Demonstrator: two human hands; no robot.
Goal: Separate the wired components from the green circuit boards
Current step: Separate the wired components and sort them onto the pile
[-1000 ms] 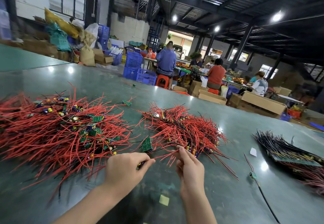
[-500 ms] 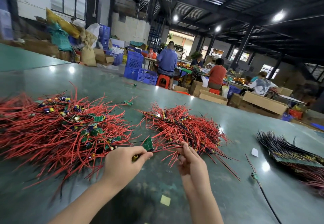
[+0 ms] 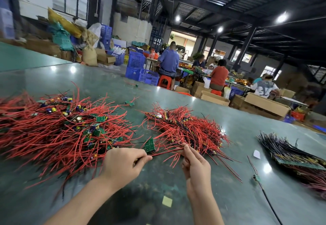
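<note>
1. Green circuit board (image 3: pixel 150 144) now stands tilted above the table (image 3: pixel 229 127) – raised since a second ago.
2. Left hand (image 3: pixel 123 164) pinches its base; right hand (image 3: pixel 195 164) grips the red wire (image 3: pixel 167 151) – taut, separation looks imminent.

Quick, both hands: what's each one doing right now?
Left hand: closed, pinching the base of a green circuit board.
Right hand: closed, pinching the red wire that runs from that board.
</note>
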